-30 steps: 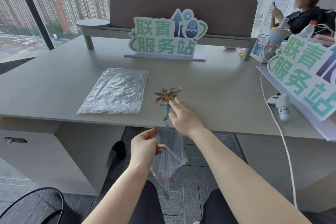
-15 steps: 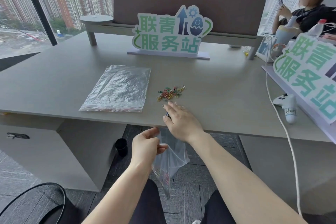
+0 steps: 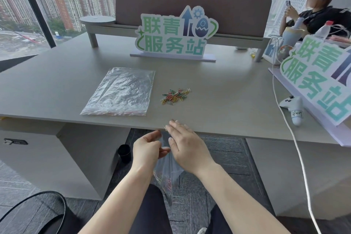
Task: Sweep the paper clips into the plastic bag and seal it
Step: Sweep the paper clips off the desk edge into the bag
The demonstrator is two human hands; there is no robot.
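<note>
A pile of coloured paper clips [image 3: 175, 96] lies on the grey desk [image 3: 228, 100], a hand's length back from the front edge. My left hand [image 3: 147, 148] pinches the mouth of a clear plastic bag [image 3: 167, 173] just below the desk edge; several clips show at the bag's bottom. My right hand [image 3: 187, 143] hangs over the desk edge above the bag's mouth, fingers straight, fingertips at the edge with a clip or two beside them.
A stack of clear zip bags [image 3: 121, 92] lies left of the clips. A standing sign [image 3: 174, 34] is behind, a second sign [image 3: 322, 80] and a white controller [image 3: 293, 108] with its cable [image 3: 296, 148] at right. Two people sit beyond the desk.
My right hand has drawn back from beside the pile to the desk edge, dragging a few clips toward the bag. The left hand keeps the bag under the edge.
</note>
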